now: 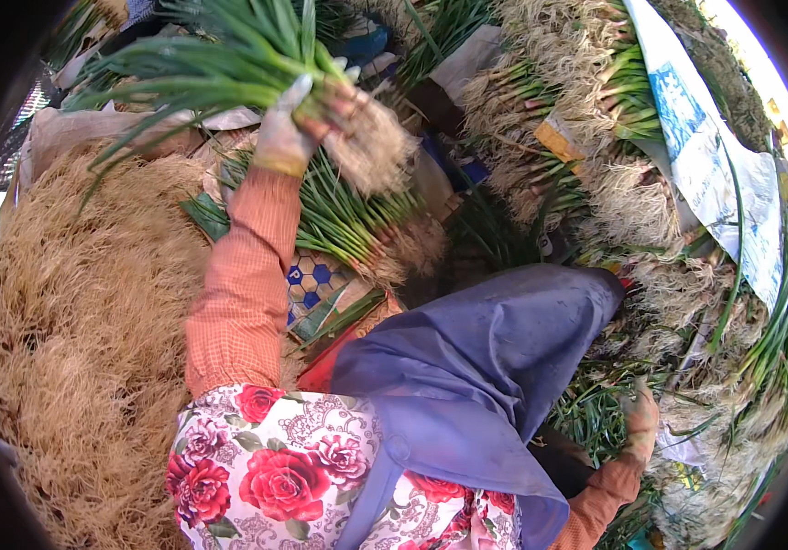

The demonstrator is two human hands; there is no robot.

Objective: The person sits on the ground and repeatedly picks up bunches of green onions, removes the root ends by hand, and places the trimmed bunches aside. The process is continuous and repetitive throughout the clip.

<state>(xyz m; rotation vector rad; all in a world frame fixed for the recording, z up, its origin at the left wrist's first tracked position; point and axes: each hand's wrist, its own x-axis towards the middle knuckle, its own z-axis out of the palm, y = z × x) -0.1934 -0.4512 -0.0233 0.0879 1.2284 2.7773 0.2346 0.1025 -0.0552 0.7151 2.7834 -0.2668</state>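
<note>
In a pale, stained glove, my left hand (pixel 287 127) grips a bunch of green onions (pixel 359 134) in the upper middle. Its green leaves fan out to the left and its whitish roots hang to the right, slightly blurred. Just below that bunch lies a row of green onions (pixel 359 234) with roots towards the right. Low on the right, my right hand (pixel 640 416), also gloved, is beside a heap of loose green leaves (pixel 586 412). Its fingers are too small and partly hidden to show whether anything is in them.
A large mound of tan roots (pixel 85 344) fills the left side. Stacked onion bunches (pixel 559 103) rise at the upper right, partly under a white printed plastic sheet (pixel 717 151). A blue-purple apron (pixel 476 337) covers my lap. Printed cardboard (pixel 315 271) lies beneath the onion row.
</note>
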